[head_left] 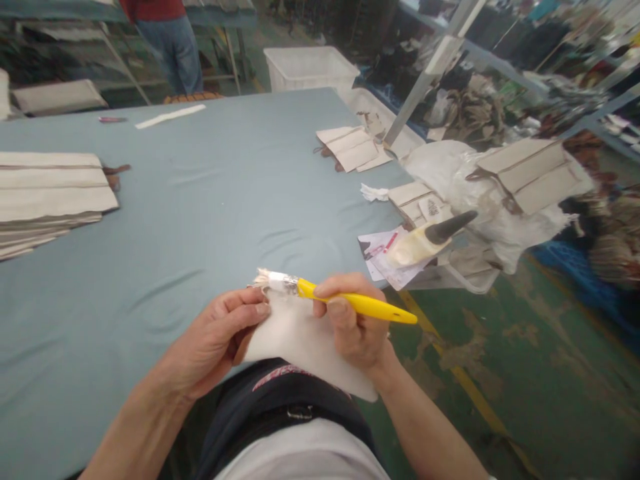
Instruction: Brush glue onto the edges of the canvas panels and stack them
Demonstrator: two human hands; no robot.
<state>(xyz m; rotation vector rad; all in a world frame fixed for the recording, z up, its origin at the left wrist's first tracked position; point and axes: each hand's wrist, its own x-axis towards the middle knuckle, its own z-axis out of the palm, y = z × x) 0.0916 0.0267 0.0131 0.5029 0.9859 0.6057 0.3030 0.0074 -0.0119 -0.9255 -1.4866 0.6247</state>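
Observation:
My right hand is closed around the yellow handle of a paintbrush. The brush lies almost level, its pale bristles pointing left, over the upper left corner of a white fabric piece. At that corner my left hand pinches the piece between thumb and fingers, close below the bristles. The piece hangs over my lap at the table's near edge, partly hidden by my right hand. Whether the bristles touch it I cannot tell.
A blue-grey table spreads ahead. Stacked cream fabric pieces lie left. At right are a dark-tipped pale container, papers, more cream pieces and plastic sheeting. A person stands beyond, near a white bin.

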